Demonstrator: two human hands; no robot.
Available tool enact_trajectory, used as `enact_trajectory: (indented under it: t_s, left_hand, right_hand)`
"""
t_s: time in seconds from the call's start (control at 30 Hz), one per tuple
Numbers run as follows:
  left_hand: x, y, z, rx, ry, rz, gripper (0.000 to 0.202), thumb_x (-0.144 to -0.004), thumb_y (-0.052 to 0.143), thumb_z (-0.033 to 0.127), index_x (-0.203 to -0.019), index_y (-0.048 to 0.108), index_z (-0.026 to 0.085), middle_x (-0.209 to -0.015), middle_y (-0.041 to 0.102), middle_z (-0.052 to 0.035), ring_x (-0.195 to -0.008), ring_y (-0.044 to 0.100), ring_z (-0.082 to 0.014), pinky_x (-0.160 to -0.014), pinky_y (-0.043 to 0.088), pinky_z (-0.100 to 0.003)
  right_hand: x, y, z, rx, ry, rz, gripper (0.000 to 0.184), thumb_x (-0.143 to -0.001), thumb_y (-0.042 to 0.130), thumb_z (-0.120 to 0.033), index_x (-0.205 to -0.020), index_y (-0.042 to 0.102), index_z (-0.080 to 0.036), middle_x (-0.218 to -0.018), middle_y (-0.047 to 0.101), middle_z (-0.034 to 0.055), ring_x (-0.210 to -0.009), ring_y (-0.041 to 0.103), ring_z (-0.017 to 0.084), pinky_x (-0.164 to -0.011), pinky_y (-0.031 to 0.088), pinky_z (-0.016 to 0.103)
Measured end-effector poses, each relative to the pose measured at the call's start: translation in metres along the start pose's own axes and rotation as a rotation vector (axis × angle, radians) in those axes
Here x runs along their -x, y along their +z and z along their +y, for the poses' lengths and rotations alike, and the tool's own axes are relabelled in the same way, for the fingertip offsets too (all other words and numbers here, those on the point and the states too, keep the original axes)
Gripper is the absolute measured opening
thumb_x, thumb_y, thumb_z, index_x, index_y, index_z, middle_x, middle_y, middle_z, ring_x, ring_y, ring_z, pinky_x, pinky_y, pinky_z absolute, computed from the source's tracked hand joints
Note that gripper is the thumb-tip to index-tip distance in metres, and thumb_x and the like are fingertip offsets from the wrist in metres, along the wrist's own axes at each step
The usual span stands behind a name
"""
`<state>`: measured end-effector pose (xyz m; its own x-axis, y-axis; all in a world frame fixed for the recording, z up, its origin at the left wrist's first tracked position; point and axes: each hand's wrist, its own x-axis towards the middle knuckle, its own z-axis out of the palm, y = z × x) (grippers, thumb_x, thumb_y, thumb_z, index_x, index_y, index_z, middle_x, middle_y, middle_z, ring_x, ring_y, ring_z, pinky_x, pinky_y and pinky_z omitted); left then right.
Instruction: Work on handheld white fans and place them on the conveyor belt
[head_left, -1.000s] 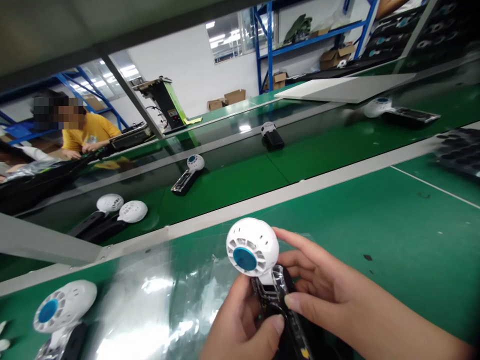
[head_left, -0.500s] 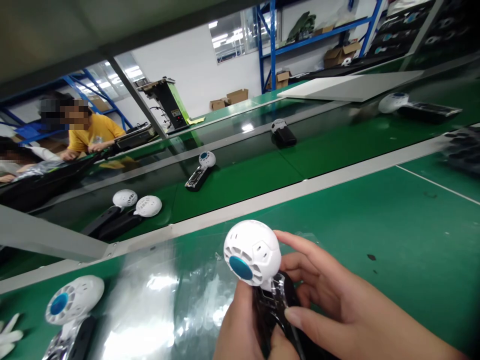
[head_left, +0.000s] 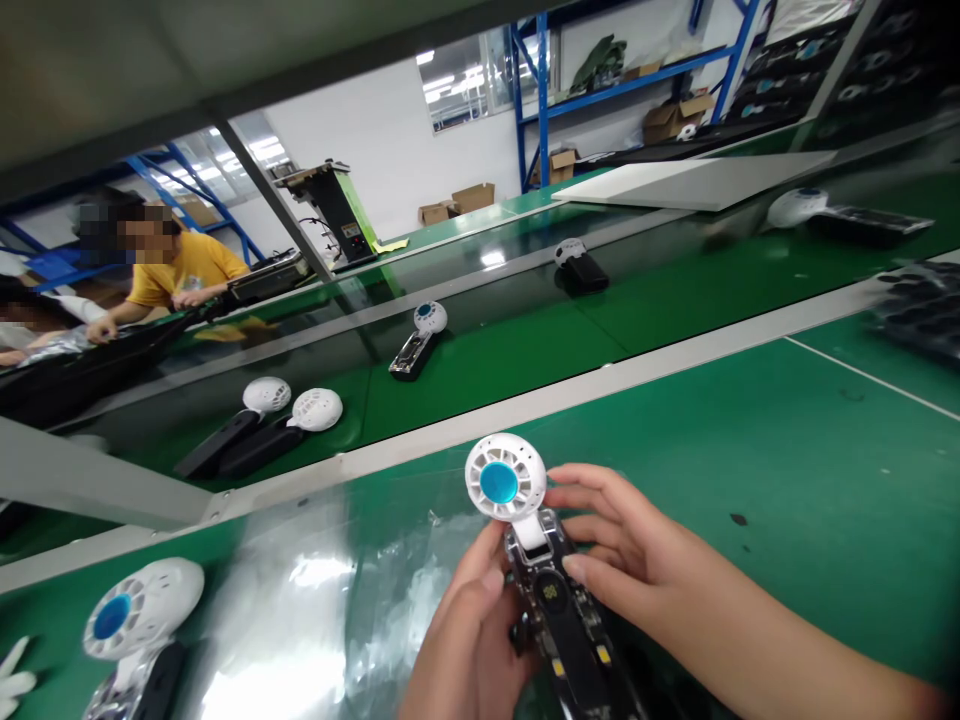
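Observation:
I hold a small handheld fan [head_left: 525, 540] with a round white head, a blue hub and a dark see-through handle, above the green bench. My left hand [head_left: 469, 650] grips the handle from the left, thumb against its side. From the right, my right hand [head_left: 622, 555] closes round the handle just below the head, fingers curled. The fan's blue hub and a small lit display on the handle face me. Clear plastic bags [head_left: 330, 600] lie on the bench under and left of the fan.
Another fan [head_left: 135, 625] lies at the bench's left front, a white glove tip [head_left: 15, 685] beside it. Several fans [head_left: 292, 415] ride the conveyor belt [head_left: 480, 360] beyond. A person in a yellow shirt [head_left: 176, 275] works at the far left. Black trays [head_left: 926, 300] sit at right.
The fan has turned so its blue hub and handle display face me squarely, and it sits lower and flatter in my hands. The fans on the belt have drifted right.

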<state>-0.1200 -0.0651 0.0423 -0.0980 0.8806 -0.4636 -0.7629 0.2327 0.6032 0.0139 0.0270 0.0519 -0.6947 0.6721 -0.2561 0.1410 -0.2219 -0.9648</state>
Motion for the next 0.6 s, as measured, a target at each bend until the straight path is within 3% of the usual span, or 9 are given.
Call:
enact_trajectory:
  t_s: [0.1,0.23,0.33,0.4,0.5,0.6]
  left_hand:
    - [-0.003,0.001,0.001,0.026,0.0,0.018,0.041,-0.083,0.045,0.041,-0.12,0.049,0.023,-0.127,0.049,-0.0117,-0.104,0.054,-0.0281,-0.085,0.041,-0.045]
    - [-0.004,0.0,-0.001,0.099,0.005,0.042,0.043,-0.082,0.045,0.047,-0.108,0.058,0.016,-0.126,0.05,-0.0145,-0.106,0.054,-0.0277,-0.094,0.035,-0.043]
    - [-0.003,0.003,-0.001,0.132,0.009,0.076,0.052,-0.082,0.043,0.048,-0.115,0.052,0.009,-0.123,0.052,-0.0185,-0.108,0.053,-0.027,-0.097,0.033,-0.04]
    - [-0.001,0.007,0.002,0.144,0.007,0.095,0.061,-0.082,0.042,0.049,-0.127,0.038,0.008,-0.126,0.049,-0.0207,-0.111,0.051,-0.0277,-0.097,0.033,-0.04]
    - [0.004,0.013,0.01,0.107,0.032,0.14,0.072,-0.079,0.044,0.055,-0.136,0.017,0.022,-0.131,0.044,-0.0185,-0.109,0.053,-0.0292,-0.095,0.035,-0.044]
    - [0.014,0.018,0.016,0.018,0.253,0.237,0.081,-0.071,0.059,0.052,-0.135,0.013,0.038,-0.124,0.054,-0.0081,-0.106,0.056,-0.0254,-0.092,0.04,-0.039]
  right_hand:
    - [0.003,0.001,-0.002,0.277,-0.09,0.042,0.038,-0.08,0.045,-0.014,-0.114,0.045,-0.032,-0.12,0.051,0.0024,-0.094,0.057,0.019,-0.08,0.05,0.035]
    - [0.01,-0.001,0.0,0.605,-0.244,0.027,0.038,-0.082,0.044,-0.018,-0.116,0.047,-0.036,-0.133,0.039,-0.0003,-0.116,0.044,0.022,-0.092,0.044,0.038]
    - [0.013,-0.002,0.004,0.72,-0.216,-0.019,0.045,-0.08,0.049,-0.023,-0.123,0.042,-0.037,-0.138,0.035,-0.0006,-0.123,0.037,0.025,-0.095,0.042,0.042]
    - [0.012,-0.003,0.006,0.761,-0.208,-0.028,0.05,-0.079,0.049,-0.022,-0.125,0.038,-0.04,-0.14,0.031,-0.0022,-0.123,0.036,0.025,-0.093,0.044,0.042]
    - [0.01,-0.002,0.007,0.833,-0.261,-0.031,0.045,-0.078,0.047,-0.016,-0.116,0.046,-0.041,-0.142,0.026,-0.0047,-0.125,0.034,0.025,-0.093,0.043,0.044]
    - [0.01,0.0,0.007,0.95,-0.376,-0.015,0.037,-0.077,0.046,-0.012,-0.104,0.055,-0.036,-0.14,0.031,-0.0017,-0.128,0.028,0.026,-0.096,0.039,0.047]
